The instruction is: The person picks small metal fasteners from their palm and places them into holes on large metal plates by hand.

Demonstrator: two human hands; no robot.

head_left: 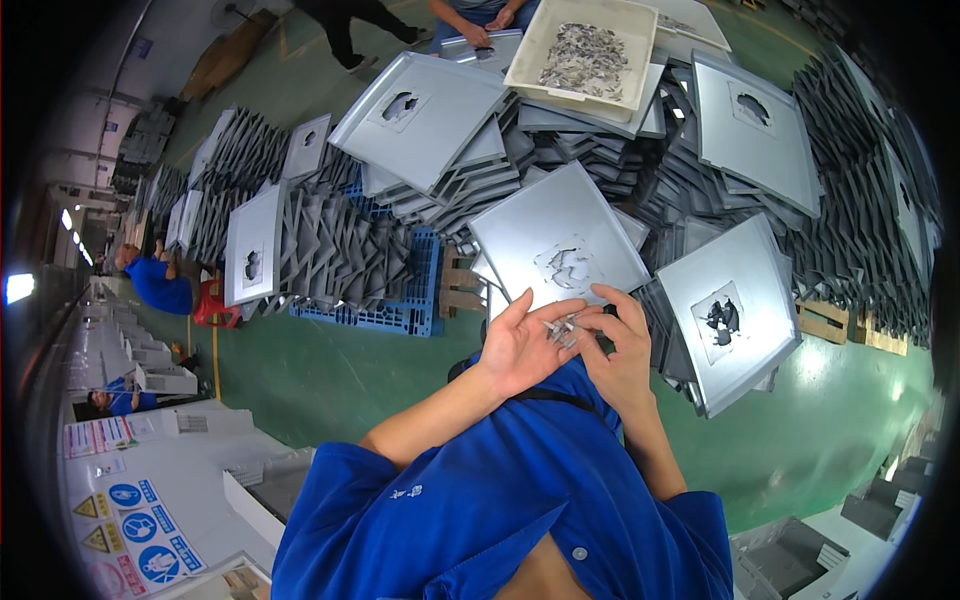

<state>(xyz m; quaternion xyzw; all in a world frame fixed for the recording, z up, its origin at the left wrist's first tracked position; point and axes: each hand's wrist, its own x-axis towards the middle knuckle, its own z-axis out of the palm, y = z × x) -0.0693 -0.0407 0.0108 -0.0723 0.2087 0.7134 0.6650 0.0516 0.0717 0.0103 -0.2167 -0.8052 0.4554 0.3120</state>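
Several small grey metal pieces (563, 330) lie in a loose heap on the upturned palm of my left hand (518, 348), toward its fingers. The thumb of that hand is stretched away from the heap. From the right, my right hand (622, 350) reaches in, its thumb and fingertips closed at the pieces; the exact grip is partly hidden. Just beyond both hands lies a tilted silver sheet-metal panel (530, 235) on a stack. Near its middle is a ragged opening (570, 266), with light pieces around or in it.
A cream plastic tub (519, 75) of similar small pieces rests on the stacks ahead. More panels, one with a dark opening (735, 330), are stacked right and left. A blue pallet (424, 290) lies under the left stack. A co-worker's hand (476, 37) touches a far panel.
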